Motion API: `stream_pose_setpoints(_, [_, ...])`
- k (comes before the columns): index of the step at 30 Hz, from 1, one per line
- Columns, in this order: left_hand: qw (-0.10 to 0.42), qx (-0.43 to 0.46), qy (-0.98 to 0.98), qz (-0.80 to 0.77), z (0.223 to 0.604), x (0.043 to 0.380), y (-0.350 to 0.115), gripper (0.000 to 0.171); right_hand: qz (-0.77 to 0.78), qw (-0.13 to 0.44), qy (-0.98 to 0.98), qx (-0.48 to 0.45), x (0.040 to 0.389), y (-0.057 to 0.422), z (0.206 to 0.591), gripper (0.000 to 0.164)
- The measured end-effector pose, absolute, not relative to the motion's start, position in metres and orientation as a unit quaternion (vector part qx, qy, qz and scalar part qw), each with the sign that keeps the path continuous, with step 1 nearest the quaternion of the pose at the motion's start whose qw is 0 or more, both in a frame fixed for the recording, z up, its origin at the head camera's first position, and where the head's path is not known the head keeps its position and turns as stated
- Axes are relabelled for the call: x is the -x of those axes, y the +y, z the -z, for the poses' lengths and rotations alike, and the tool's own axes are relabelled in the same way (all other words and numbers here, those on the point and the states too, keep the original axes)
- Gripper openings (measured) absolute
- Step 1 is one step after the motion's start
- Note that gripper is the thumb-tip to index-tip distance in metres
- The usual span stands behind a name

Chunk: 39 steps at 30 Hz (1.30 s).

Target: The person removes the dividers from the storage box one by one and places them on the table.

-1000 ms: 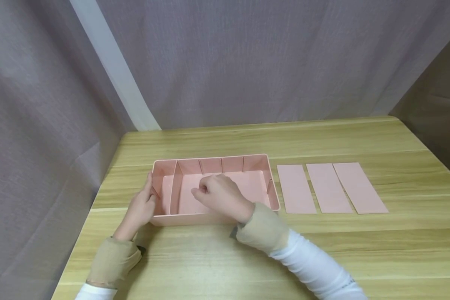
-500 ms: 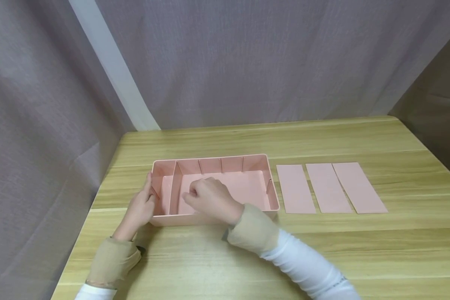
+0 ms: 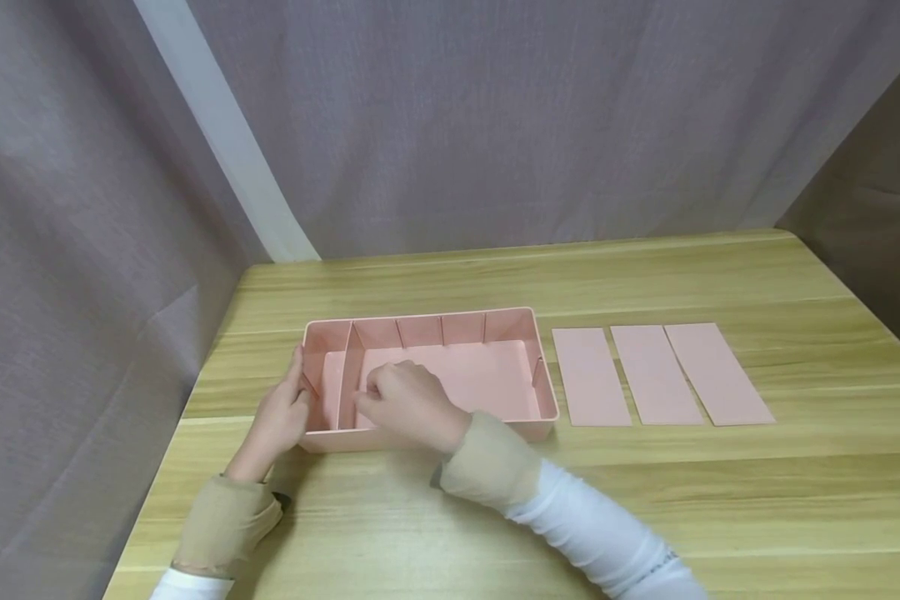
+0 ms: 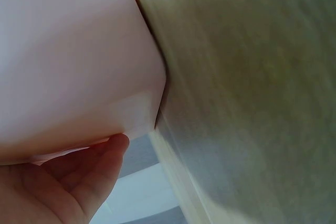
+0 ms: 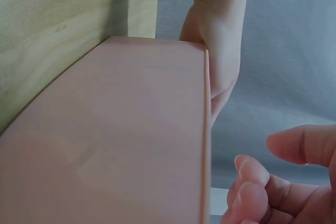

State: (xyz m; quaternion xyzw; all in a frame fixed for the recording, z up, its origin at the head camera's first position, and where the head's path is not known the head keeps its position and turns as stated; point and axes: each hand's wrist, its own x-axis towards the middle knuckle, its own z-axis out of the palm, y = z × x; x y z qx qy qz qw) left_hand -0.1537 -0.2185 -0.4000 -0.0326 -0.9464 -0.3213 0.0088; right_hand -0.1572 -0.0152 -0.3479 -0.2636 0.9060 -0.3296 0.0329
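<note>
A pink rectangular box (image 3: 465,440) lies lengthwise on the table, with grooves along its inner walls. One pink divider (image 3: 352,379) stands upright near its left end and splits off a narrow compartment. My left hand (image 3: 281,417) rests against the box's left end, fingers extended along the outer wall; the left wrist view shows its fingertips (image 4: 119,142) at the box wall. My right hand (image 3: 412,404) hovers over the front part of the large compartment, just right of the divider. In the right wrist view its thumb (image 5: 299,142) and loosely curled fingers stand apart, holding nothing.
Three flat pink panels, a left one (image 3: 592,377), a middle one (image 3: 657,375) and a right one (image 3: 720,375), lie side by side right of the box. The wooden table (image 3: 450,533) ends at the back against a grey curtain (image 3: 532,125).
My right hand has moved left and slightly toward the front across the box, nearer to the divider. My left hand, the box and the panels have stayed where they were.
</note>
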Motion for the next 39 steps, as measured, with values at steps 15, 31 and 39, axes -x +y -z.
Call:
stream_pose_setpoints(15, [0.02,0.036,-0.948,0.317,0.402,0.155,-0.219,0.059,0.311,0.053,0.911,0.266,0.159,-0.03,0.356,0.038])
stream_pose_setpoints(31, [0.024,0.041,-0.948,0.316,0.401,0.155,-0.219,0.059,0.32,0.047,0.912,0.252,0.156,-0.044,0.361,0.037])
stream_pose_setpoints(39, [0.021,0.039,-0.948,0.317,0.402,0.155,-0.219,0.059,0.299,0.046,0.923,0.236,0.157,-0.049,0.369,0.038])
